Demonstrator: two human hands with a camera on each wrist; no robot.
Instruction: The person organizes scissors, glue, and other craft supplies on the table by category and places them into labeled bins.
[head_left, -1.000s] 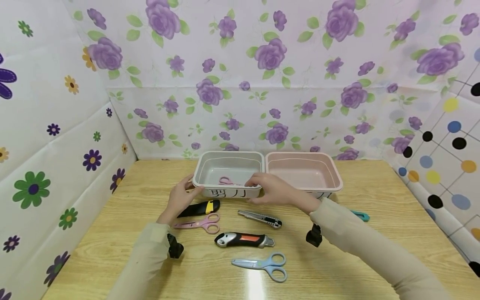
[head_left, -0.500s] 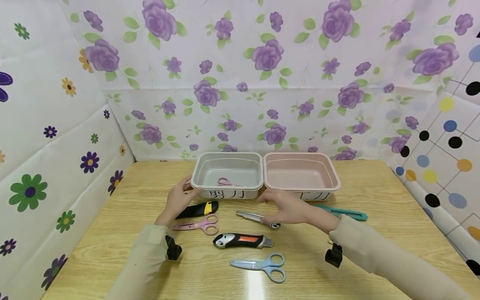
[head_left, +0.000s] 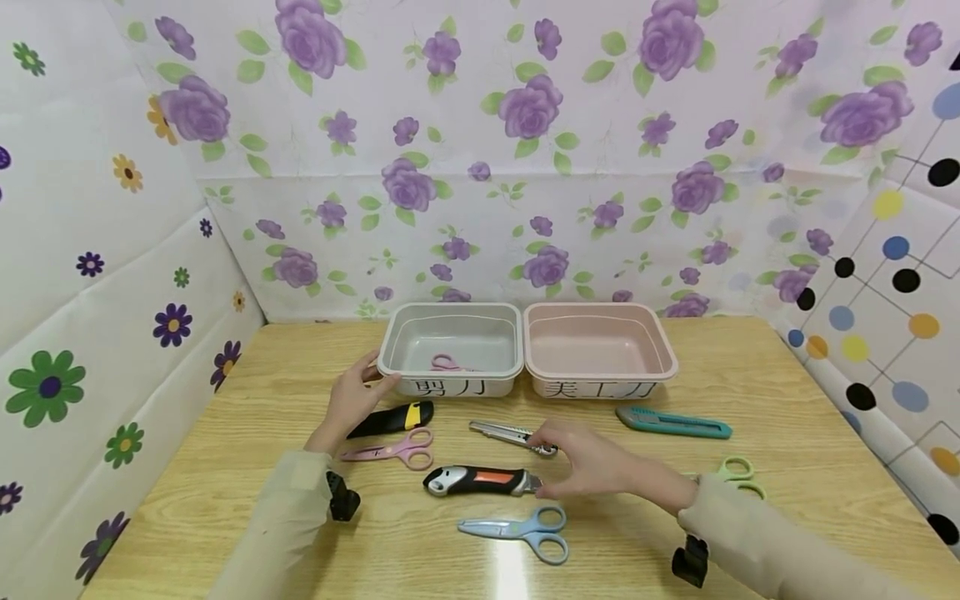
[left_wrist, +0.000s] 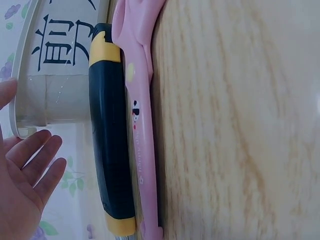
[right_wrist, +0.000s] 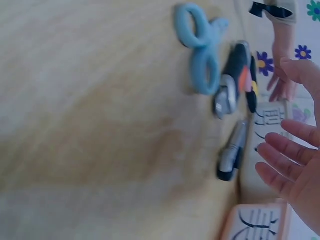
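My left hand (head_left: 354,404) rests at the left front corner of the grey box (head_left: 517,379), thumb and fingers touching its rim; its fingers look relaxed in the left wrist view. Inside that box lies a pair of scissors with pink handles (head_left: 444,362). My right hand (head_left: 592,458) hovers with spread fingers over the table, holding nothing. Its fingertips are by the silver box cutter (head_left: 498,431) and the black, orange and silver utility knife (head_left: 480,480). Blue scissors (head_left: 523,528) lie just nearer to me.
A pink box (head_left: 660,379) stands right of the grey one; both carry printed labels. A black and yellow utility knife (head_left: 390,419) and pink scissors (head_left: 405,451) lie by my left wrist. Rightward are a teal box cutter (head_left: 675,423) and green scissors (head_left: 724,472), partly behind my right arm.
My right hand has come out of the grey box and moved back toward me and right, over the table. The left hand stays at the grey box's corner.
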